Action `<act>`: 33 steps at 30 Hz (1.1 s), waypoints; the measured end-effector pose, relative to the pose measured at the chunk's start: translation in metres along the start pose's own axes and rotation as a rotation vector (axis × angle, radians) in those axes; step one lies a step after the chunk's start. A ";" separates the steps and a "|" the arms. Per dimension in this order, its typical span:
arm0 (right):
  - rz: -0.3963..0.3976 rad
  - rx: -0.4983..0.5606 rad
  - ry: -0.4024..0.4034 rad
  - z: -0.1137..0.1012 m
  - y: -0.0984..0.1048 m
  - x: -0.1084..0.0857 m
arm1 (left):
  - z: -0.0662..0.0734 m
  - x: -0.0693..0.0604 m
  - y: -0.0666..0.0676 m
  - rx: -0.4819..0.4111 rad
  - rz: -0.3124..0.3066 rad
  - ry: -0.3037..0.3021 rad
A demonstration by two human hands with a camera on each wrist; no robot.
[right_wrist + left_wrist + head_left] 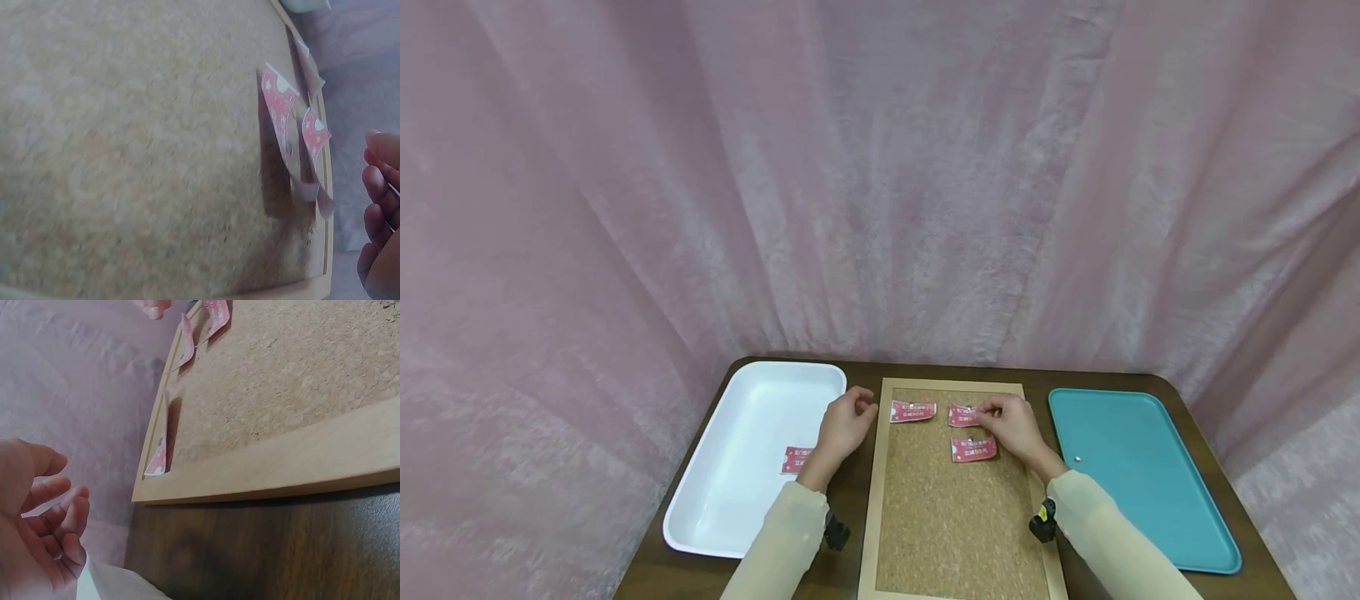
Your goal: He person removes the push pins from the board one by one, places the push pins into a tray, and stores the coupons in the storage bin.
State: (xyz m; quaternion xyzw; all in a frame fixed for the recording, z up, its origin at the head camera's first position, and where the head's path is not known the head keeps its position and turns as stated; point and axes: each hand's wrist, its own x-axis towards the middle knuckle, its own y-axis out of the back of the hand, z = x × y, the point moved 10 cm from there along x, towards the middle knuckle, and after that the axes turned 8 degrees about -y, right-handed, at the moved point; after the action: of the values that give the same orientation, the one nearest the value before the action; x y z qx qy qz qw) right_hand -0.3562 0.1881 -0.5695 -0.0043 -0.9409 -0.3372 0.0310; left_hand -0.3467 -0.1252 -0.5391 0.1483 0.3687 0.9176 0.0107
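A pink curtain (880,167) is hanging behind the brown surface (281,537), on which the corkboard (955,525) is lying with its length running away from me. The white tray (745,467) is sitting at the board's left and the teal tray (1142,475) at its right. My right hand (1011,427) is coming in from the lower right, forearm slanting across the board's frame, thumb and forefinger pointing left. Those fingers are bending loosely, and I am seeing nothing gripped between them. My left hand (844,425), farther off, is hovering between the white tray and the board, its fingers relaxed and holding nothing. The upper right card (958,415) is what matters: it is lying on the cork just left of and below my right fingertips, its long axis running crosswise, its right end hiding under them; whether they are touching it, I cannot tell. The lower card (972,450) is lying just nearer me, the upper left card (913,412) across a gap.
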 end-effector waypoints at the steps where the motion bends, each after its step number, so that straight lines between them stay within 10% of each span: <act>1: 0.001 0.003 0.000 -0.001 -0.001 0.001 | 0.000 0.000 -0.002 -0.001 -0.002 -0.003; 33: -0.016 0.037 -0.008 -0.022 -0.028 0.011 | 0.010 0.005 -0.029 0.004 -0.068 -0.027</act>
State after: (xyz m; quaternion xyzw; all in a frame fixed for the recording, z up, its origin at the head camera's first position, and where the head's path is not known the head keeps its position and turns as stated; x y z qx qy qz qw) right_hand -0.3672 0.1522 -0.5692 0.0023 -0.9471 -0.3200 0.0245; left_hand -0.3516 -0.0963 -0.5506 0.1482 0.3754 0.9138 0.0465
